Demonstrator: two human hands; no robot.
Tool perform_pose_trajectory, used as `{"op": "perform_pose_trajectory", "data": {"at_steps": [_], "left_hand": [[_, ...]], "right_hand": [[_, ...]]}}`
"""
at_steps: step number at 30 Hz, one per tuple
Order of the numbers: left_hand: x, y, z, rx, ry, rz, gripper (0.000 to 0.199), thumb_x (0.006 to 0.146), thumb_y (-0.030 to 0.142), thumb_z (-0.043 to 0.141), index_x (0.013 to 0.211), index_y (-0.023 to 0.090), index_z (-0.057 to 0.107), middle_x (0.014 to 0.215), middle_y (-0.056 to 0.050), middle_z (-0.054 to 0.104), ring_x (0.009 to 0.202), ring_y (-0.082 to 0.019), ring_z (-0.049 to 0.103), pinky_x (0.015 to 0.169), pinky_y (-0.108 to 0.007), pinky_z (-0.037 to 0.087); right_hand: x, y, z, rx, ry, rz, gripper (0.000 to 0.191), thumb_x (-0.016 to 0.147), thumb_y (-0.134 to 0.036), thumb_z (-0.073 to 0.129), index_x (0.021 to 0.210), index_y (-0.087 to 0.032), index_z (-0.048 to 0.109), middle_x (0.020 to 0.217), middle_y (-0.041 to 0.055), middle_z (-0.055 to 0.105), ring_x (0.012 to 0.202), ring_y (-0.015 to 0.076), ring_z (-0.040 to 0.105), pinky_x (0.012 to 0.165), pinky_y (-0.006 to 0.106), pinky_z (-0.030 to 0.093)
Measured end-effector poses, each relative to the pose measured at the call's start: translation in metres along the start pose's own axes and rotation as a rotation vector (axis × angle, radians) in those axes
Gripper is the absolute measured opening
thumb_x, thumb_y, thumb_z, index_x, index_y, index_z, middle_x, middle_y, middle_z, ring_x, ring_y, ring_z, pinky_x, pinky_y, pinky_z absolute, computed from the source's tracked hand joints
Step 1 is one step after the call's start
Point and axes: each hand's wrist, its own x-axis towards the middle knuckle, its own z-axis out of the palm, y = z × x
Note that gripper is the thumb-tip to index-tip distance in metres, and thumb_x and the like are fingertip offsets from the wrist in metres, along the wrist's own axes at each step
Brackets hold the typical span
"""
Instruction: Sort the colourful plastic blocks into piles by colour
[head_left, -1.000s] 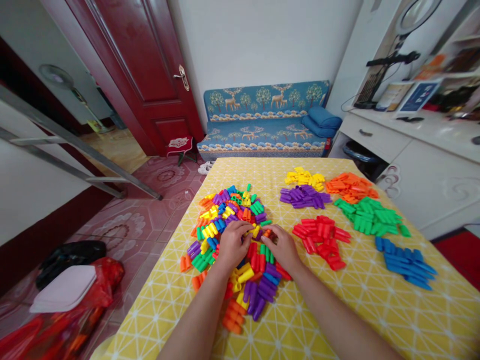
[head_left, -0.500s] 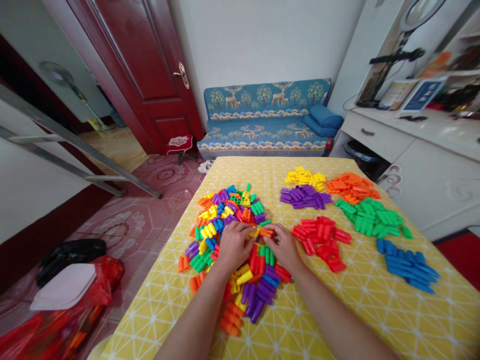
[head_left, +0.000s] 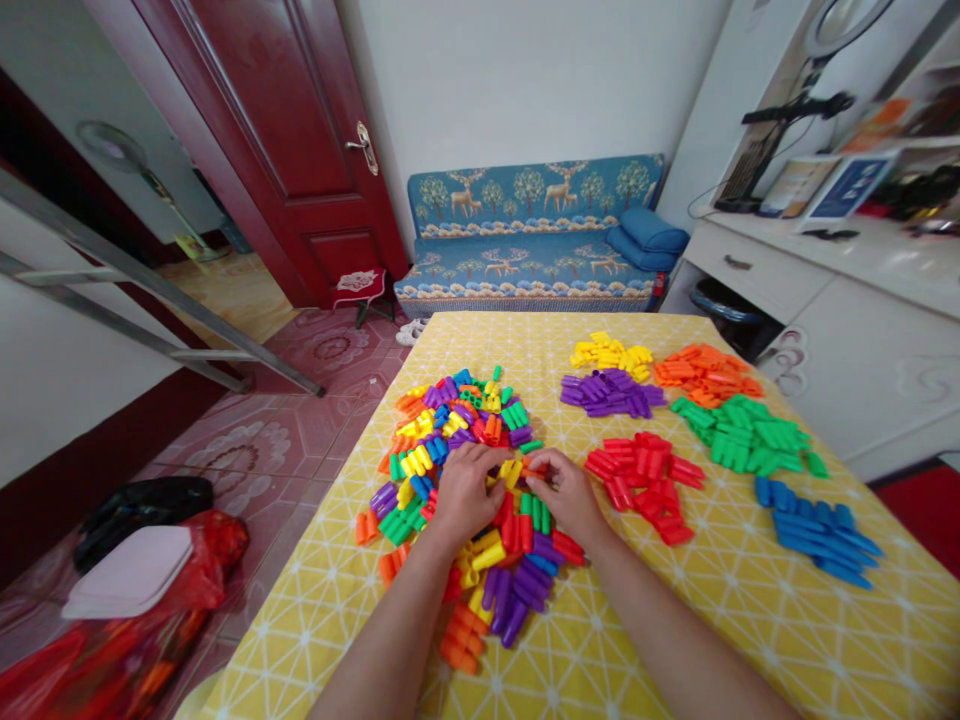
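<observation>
A mixed heap of small bullet-shaped plastic building blocks in several colours covers the left part of the table, on both sides of my hands. My left hand rests over its middle, with thumb and fingers curled at a yellow block. Just right of it, my right hand pinches an orange block, partly hidden by the fingertips. Red blocks and green blocks lie below the fingers. Purple blocks are nearer to me.
Single-colour piles stand on the right: yellow, purple, orange, green, red and blue. A patterned sofa is beyond the yellow tablecloth. A white cabinet stands at right.
More of the yellow block shows between my hands. The fingers of both hands have shifted slightly, and the orange block is still at my right fingertips. The colour piles look unchanged.
</observation>
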Motion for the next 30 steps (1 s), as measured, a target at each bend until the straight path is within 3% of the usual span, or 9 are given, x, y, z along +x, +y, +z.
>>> {"op": "perform_pose_trajectory", "data": {"at_steps": [4, 8, 17, 21, 24, 30], "left_hand": [[0.001, 0.003, -0.003, -0.006, -0.010, 0.011, 0.040, 0.076, 0.013, 0.061, 0.114, 0.024, 0.063, 0.099, -0.005, 0.069, 0.094, -0.023, 0.059, 0.084, -0.038, 0.043], [0.002, 0.006, -0.006, 0.004, -0.094, 0.066, 0.036, 0.082, 0.019, 0.059, 0.117, 0.026, 0.063, 0.095, -0.005, 0.070, 0.091, -0.022, 0.059, 0.080, -0.036, 0.041], [0.002, 0.008, -0.009, 0.001, -0.160, 0.065, 0.026, 0.088, 0.029, 0.059, 0.112, 0.026, 0.066, 0.095, -0.004, 0.071, 0.092, -0.021, 0.058, 0.081, -0.036, 0.038], [0.002, 0.004, -0.006, -0.006, -0.105, 0.032, 0.022, 0.090, 0.028, 0.055, 0.107, 0.024, 0.069, 0.095, -0.005, 0.070, 0.091, -0.021, 0.058, 0.081, -0.035, 0.040], [0.001, 0.001, -0.002, -0.011, -0.064, 0.019, 0.022, 0.089, 0.026, 0.056, 0.105, 0.021, 0.069, 0.096, -0.006, 0.069, 0.092, -0.021, 0.058, 0.082, -0.034, 0.042], [0.001, -0.001, -0.001, -0.017, -0.040, 0.010, 0.018, 0.085, 0.023, 0.057, 0.099, 0.020, 0.068, 0.093, -0.006, 0.068, 0.091, -0.021, 0.058, 0.084, -0.034, 0.043]], "right_hand": [[-0.001, 0.001, 0.000, -0.024, -0.057, 0.056, 0.022, 0.072, -0.018, 0.058, 0.094, -0.020, 0.057, 0.095, 0.0034, 0.065, 0.089, 0.0173, 0.063, 0.084, 0.034, 0.052], [-0.001, 0.006, 0.000, -0.089, -0.112, 0.015, 0.037, 0.068, -0.011, 0.055, 0.103, -0.020, 0.060, 0.104, 0.0041, 0.067, 0.097, 0.0184, 0.063, 0.090, 0.036, 0.049], [-0.004, 0.009, -0.002, -0.385, 0.022, -0.084, 0.028, 0.071, -0.010, 0.056, 0.091, -0.023, 0.069, 0.092, 0.0044, 0.067, 0.091, 0.0212, 0.061, 0.084, 0.037, 0.049], [-0.004, 0.013, -0.003, -0.251, 0.105, 0.022, 0.022, 0.078, -0.022, 0.060, 0.098, -0.023, 0.066, 0.095, 0.0055, 0.069, 0.089, 0.0216, 0.064, 0.084, 0.038, 0.051], [-0.003, 0.015, -0.002, -0.071, 0.153, 0.069, 0.028, 0.081, -0.031, 0.060, 0.107, -0.021, 0.062, 0.101, 0.0072, 0.069, 0.092, 0.0215, 0.065, 0.084, 0.038, 0.053], [-0.003, 0.011, -0.003, -0.025, 0.185, 0.071, 0.032, 0.082, -0.032, 0.060, 0.111, -0.021, 0.061, 0.107, 0.0078, 0.067, 0.097, 0.0213, 0.063, 0.083, 0.036, 0.053]]}}
